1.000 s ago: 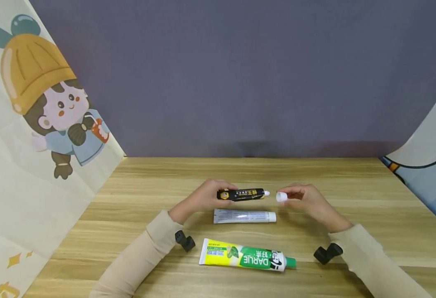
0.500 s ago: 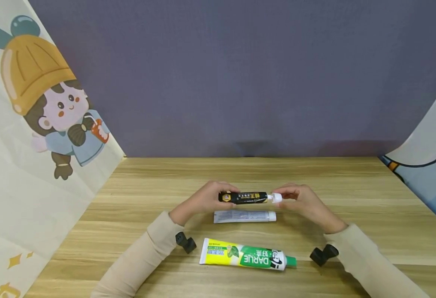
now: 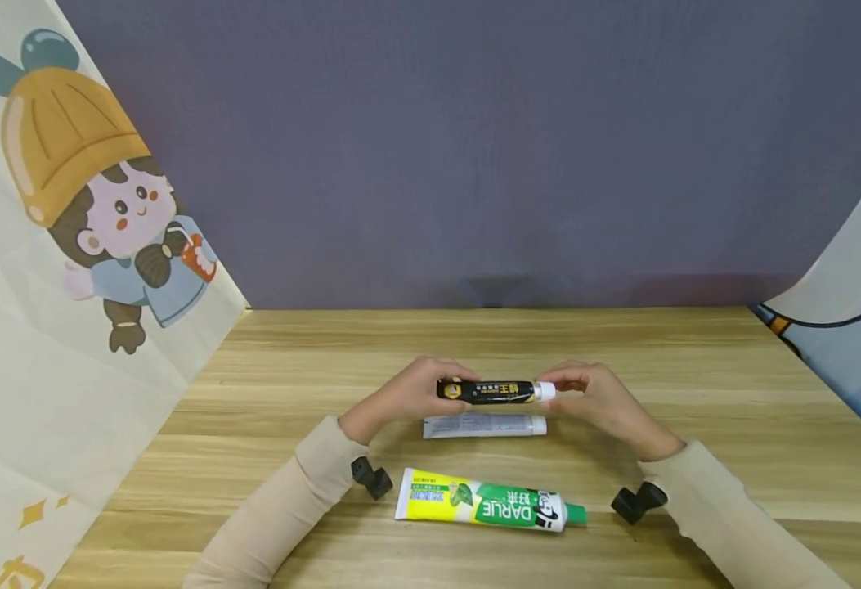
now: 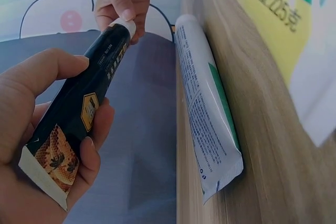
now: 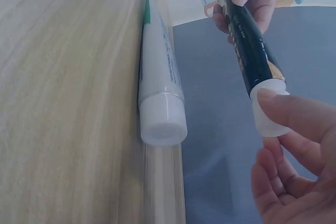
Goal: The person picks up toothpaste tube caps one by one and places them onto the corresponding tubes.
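One wood-grained tabletop (image 3: 327, 343) is bearing a yellow-green tube (image 3: 489, 501) nearest, then a white tube (image 3: 477, 425); beyond, the left hand (image 3: 411, 388) is gripping a black tube (image 3: 492, 392) aloft while the right hand (image 3: 599, 401) is pinching its white cap (image 3: 545, 392).

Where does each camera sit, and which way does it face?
Head: worn on the head, facing forward and down at the table and black tube; left hand, right hand and both sleeves show.
Left wrist: on that wrist, looking along the tube toward its white cap; left hand near, right beyond.
Right wrist: on that wrist, looking back from the cap; right hand near, left beyond.
Both wrist views share black tube, pale tube, both hands.
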Available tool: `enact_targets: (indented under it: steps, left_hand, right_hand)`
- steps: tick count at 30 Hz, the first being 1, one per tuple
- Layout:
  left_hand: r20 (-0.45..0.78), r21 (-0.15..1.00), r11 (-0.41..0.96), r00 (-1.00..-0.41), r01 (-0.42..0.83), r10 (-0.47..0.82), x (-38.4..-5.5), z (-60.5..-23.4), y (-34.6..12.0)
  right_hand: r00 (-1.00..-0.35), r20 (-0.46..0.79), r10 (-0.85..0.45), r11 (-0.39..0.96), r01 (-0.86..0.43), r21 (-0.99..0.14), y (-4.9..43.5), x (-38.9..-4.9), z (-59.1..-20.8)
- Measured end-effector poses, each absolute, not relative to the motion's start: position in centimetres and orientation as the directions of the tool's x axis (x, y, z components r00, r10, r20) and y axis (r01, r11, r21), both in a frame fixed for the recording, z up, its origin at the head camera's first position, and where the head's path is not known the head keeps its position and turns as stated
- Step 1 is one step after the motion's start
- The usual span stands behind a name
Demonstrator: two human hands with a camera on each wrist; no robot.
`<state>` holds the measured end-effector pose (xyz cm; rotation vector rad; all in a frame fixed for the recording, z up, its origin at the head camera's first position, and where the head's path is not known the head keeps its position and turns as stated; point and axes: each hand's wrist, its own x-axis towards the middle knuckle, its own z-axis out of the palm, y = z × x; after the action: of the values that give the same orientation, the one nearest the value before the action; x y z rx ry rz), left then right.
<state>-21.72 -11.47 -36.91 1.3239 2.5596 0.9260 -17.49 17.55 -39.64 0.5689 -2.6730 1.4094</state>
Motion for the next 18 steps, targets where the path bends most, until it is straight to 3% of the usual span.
enact_targets:
  steps: [18]
  left_hand:
    - [0.151,0.589,0.426,-0.612,0.686,0.776,-21.71,-37.41,-11.08]
  right_hand:
    - [-0.898,0.321,-0.302,0.591,-0.44,-0.676,17.36,-16.98,-39.42]
